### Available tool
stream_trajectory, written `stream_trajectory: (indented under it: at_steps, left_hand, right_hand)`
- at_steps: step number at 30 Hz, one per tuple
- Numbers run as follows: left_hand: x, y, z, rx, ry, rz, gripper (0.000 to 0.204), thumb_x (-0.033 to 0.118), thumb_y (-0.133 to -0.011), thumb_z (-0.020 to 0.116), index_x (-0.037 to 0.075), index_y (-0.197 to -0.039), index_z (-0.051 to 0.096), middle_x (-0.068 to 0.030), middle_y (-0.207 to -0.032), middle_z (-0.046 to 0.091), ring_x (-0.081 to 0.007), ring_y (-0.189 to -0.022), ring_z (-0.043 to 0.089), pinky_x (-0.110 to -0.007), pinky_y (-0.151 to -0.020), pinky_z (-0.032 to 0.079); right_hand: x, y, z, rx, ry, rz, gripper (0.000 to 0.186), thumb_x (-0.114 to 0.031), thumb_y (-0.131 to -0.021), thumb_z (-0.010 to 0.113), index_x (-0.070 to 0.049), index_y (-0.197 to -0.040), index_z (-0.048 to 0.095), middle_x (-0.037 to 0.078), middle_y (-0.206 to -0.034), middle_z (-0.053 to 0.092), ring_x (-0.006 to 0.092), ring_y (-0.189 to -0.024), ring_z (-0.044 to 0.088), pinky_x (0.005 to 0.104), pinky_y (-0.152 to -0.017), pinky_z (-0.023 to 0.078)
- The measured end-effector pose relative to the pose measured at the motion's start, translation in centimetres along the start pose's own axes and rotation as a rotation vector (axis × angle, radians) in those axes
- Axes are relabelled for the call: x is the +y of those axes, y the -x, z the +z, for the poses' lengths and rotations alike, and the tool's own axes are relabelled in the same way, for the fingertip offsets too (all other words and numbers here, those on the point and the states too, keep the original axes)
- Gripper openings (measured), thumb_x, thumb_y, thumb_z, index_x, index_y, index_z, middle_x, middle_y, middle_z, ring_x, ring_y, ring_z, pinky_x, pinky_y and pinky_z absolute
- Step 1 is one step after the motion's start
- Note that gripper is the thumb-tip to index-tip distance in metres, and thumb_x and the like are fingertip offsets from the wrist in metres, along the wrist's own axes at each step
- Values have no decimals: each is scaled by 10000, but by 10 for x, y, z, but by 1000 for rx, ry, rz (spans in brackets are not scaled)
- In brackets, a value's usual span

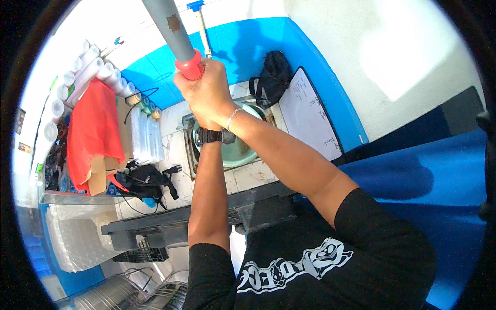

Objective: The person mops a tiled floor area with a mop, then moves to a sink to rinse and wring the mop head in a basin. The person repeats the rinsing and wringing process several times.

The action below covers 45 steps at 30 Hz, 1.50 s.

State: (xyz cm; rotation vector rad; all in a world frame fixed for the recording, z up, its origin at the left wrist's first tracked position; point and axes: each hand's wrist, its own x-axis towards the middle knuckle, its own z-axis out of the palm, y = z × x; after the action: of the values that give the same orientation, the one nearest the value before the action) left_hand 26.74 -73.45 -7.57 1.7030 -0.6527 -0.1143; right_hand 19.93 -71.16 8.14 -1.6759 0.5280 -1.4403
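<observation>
A thick grey pole (173,31) slants up out of the top of the view, with a brown worn patch on its side. Around its lower end sits a ribbed red collar (191,66). My right hand (209,90), a thin bracelet at the wrist, is closed around the pole just below the collar. Directly under it is my left hand (205,124), with a black watch (211,136) on the wrist. Its fingers are hidden behind the right hand, so their grip does not show. Beneath both hands a pale green basin (240,152) rests on the tiled counter, partly covered by my forearms.
Left on the counter lie a red cloth (95,134) over a cardboard box, white rolls (54,108), clear plastic tubes (144,137) and a black strapped bag (147,181). A whiteboard (310,116) and another black bag (274,77) lean at the blue wall. A blue curtain (413,175) hangs right.
</observation>
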Motion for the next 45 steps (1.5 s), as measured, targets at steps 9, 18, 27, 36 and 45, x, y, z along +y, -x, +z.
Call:
stream_trajectory:
  at_steps: [9,18,27,36,45]
  left_hand:
    - [24,-6,-26,-169,-11,283,471,207,-905,774,45,-1316,612,-120,-1218,678,-221,-1087,630,-412,-939,508]
    - [36,-7,-25,-51,166,468,288,244,-859,803,17,-1019,723,-166,-922,759,-327,-879,740,-463,-753,551]
    - [45,6,-71,-213,485,301,251,226,-938,762,-6,-908,671,-47,-658,636,-131,-570,616,-301,-562,481]
    - [62,8,-113,-206,625,325,227,196,-958,710,-4,-914,613,-70,-602,606,-148,-513,574,-300,-531,464]
    - [72,7,-139,-154,697,339,214,178,-961,695,-3,-894,601,-71,-586,579,-158,-498,559,-316,-509,477]
  right_hand:
    - [-10,-15,0,50,-69,-87,145,-162,-816,750,-24,-790,717,184,-671,675,315,-604,687,411,-560,499]
    - [-24,-13,-14,-159,72,109,181,-174,-803,762,-25,-906,757,185,-731,711,276,-646,710,377,-630,539]
    - [106,48,-93,-333,-88,46,333,-234,-991,697,40,-1181,691,85,-1106,731,151,-1044,677,313,-926,534]
    - [346,229,-159,-261,627,1194,586,-280,-868,772,105,-1285,625,268,-1104,718,441,-1065,680,462,-960,532]
    - [360,235,-159,-50,-254,1292,137,-107,-928,761,-85,-989,640,-8,-734,537,93,-532,491,270,-465,386]
